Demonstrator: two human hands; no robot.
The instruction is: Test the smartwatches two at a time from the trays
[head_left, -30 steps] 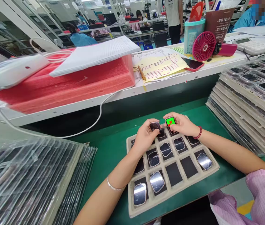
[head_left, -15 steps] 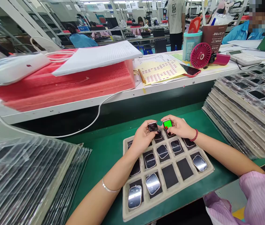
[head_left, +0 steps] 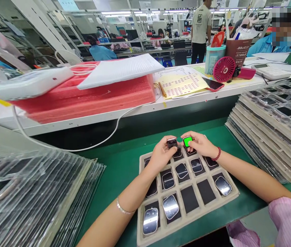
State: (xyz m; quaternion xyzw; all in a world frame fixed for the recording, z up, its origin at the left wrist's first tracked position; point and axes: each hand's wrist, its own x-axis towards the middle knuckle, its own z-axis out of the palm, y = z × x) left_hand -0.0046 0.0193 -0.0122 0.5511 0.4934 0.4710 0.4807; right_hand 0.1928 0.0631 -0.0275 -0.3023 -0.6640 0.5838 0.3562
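Above the far side of a beige compartment tray point(head_left: 225, 201), each of my hands holds a smartwatch without a strap. My left hand point(head_left: 162, 154) is closed around a watch with a mostly dark screen point(head_left: 171, 143). In my right hand point(head_left: 200, 144) is a watch with a bright green screen point(head_left: 187, 140); the thumb lies on its screen. Several more watch faces rest in the tray, among them a reflective one point(head_left: 150, 221) in the near left compartment and another point(head_left: 223, 185) at the right. Two near-row compartments show only black bottoms. My hands and forearms hide part of the tray's far and left compartments.
Stacked clear trays stand at the left point(head_left: 45, 195) and, holding watches, at the right point(head_left: 271, 137). A shelf behind carries red foam point(head_left: 104, 99) with papers, a pink fan point(head_left: 224, 69), a phone point(head_left: 213, 84) and a cup point(head_left: 213, 58). A white cable point(head_left: 114, 128) droops below the shelf. Other people are beyond.
The view has shifted, so everything sits slightly lower and further right. The red patch on the right-hand watch's green screen no longer shows. Both hands keep hold of their watches.
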